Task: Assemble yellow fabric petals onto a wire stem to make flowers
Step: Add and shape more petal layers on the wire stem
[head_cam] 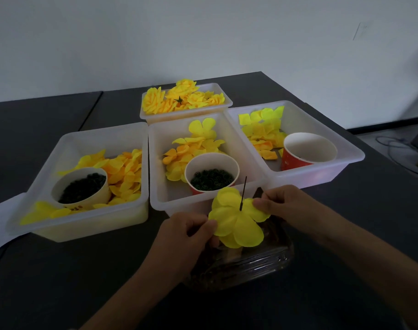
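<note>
Yellow fabric petals (236, 222) are threaded on a thin dark wire stem (243, 194), which pokes up through their middle. The petals are pinched at one edge by the left hand (189, 232) and at the opposite edge by the right hand (281, 201), just in front of the middle white bin (155, 167), above a clear plastic bag (251, 263).

Faint marks on left paper cup (80, 186) (perhaps digits), unreadable.
</note>
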